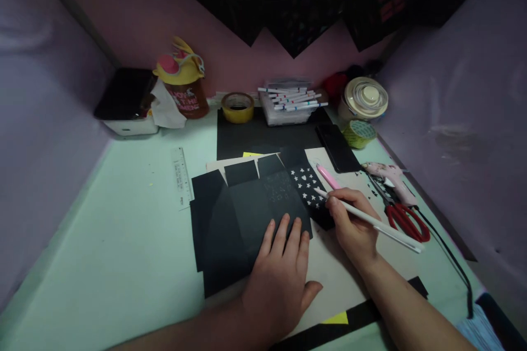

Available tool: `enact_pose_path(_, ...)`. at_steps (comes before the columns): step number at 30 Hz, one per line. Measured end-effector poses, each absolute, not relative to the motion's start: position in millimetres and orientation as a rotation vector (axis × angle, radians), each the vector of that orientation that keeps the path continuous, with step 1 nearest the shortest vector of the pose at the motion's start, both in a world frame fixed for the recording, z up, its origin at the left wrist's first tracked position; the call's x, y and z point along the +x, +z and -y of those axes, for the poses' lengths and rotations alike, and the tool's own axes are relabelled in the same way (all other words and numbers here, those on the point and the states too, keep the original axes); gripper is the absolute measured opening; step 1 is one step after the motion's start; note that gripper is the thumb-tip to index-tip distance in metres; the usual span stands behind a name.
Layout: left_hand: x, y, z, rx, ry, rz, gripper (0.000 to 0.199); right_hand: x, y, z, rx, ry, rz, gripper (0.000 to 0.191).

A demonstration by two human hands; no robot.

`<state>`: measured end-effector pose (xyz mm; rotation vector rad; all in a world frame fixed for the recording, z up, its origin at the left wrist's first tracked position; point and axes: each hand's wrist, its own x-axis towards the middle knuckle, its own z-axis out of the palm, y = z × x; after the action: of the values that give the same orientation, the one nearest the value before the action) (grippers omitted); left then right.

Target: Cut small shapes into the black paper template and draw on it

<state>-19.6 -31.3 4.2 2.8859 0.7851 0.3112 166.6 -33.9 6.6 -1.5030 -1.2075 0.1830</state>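
My left hand [280, 274] lies flat with fingers spread on a large piece of black paper [247, 214] that has flaps along its top. Pinched in my right hand [356, 225] is a white pen [382, 226]. Its tip touches or hovers just over a black strip with white stars and a heart [319, 205]; contact is hard to tell. Faint outlines show on the black paper left of that strip. Just above my right hand lies a pink pen [327, 175]. A pale sheet [329, 260] is under the black paper.
Red-handled scissors [405, 222], a glue gun [391, 178] with its cord, and a phone [337, 147] lie on the right. Behind stand a box of markers [290, 107], tape rolls [237, 108], a bottle [185, 88] and a lidded jar [364, 98]. A ruler [181, 175] lies left.
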Motion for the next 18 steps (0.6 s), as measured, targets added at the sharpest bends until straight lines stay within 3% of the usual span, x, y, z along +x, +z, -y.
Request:
enact_pose_path(11, -19, 1, 32, 2.865, 0.34, -0.798, 0.069, 157, 49, 31, -1.625, 0.397, 1.271, 0.002)
enact_pose_path(18, -20, 3, 32, 2.848, 0.309, -0.782, 0.069, 154, 19, 5, -1.633, 0.534, 1.388, 0.011)
